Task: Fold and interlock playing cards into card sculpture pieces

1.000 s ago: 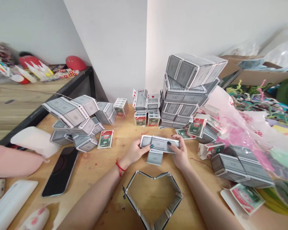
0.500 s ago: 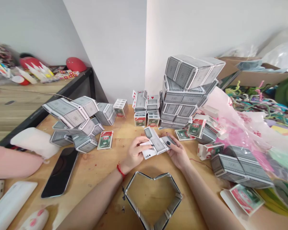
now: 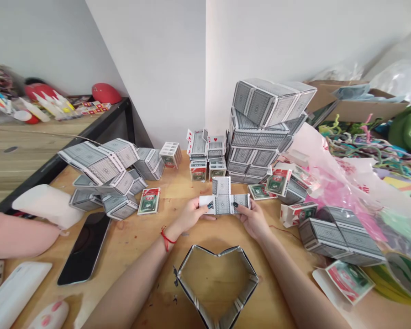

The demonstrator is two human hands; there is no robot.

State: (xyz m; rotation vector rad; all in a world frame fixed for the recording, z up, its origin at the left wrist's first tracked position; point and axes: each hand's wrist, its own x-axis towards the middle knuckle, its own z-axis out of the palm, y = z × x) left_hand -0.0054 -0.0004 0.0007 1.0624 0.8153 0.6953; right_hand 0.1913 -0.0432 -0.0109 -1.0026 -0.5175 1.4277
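Between my two hands is a piece made of joined playing cards (image 3: 222,204), grey patterned backs facing me, with one flap standing up in the middle. My left hand (image 3: 192,214) pinches its left end, a white card edge under the thumb. On the other end, my right hand (image 3: 251,216) has its thumb on the front and fingers behind. Nearer me on the table lies a heart-shaped frame of folded cards (image 3: 251,269), open in the middle. Beyond my hands stand card boxes topped with folded cards (image 3: 198,147).
At the back right rises a tall stack of card-covered blocks (image 3: 260,132); another pile (image 3: 113,171) stands left. A phone (image 3: 85,249) and a card box (image 3: 149,201) lie on the left. Card boxes, pink plastic (image 3: 332,183) and a yellow-green tape roll (image 3: 397,278) crowd the right.
The card piece has turned from slanted to level, with its middle flap now upright. My left hand has shifted to its left end, and the ace face no longer shows.
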